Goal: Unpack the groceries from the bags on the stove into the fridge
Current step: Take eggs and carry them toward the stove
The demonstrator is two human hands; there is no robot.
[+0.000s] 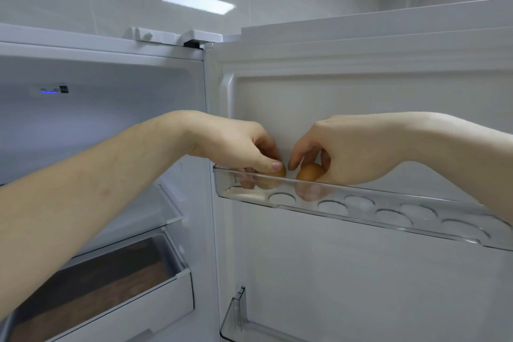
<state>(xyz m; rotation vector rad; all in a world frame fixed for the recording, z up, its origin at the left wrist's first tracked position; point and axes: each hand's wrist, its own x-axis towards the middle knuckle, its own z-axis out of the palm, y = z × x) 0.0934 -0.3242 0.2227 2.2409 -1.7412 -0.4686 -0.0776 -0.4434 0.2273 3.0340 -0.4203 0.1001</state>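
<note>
Bare forearms, apparently no sleeves

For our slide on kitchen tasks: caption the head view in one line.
Both hands, left and right, each lower a brown egg into the fridge door's clear egg tray.

Counting 2 hands: left hand [238,144] and right hand [352,147], each holding 1 brown egg, so 2 eggs: left egg [277,173], right egg [309,172]. 1 clear egg tray [361,203] on the door is showing roughly 7 vacant cups; 1 drawer [111,300] sitting lower left
</note>
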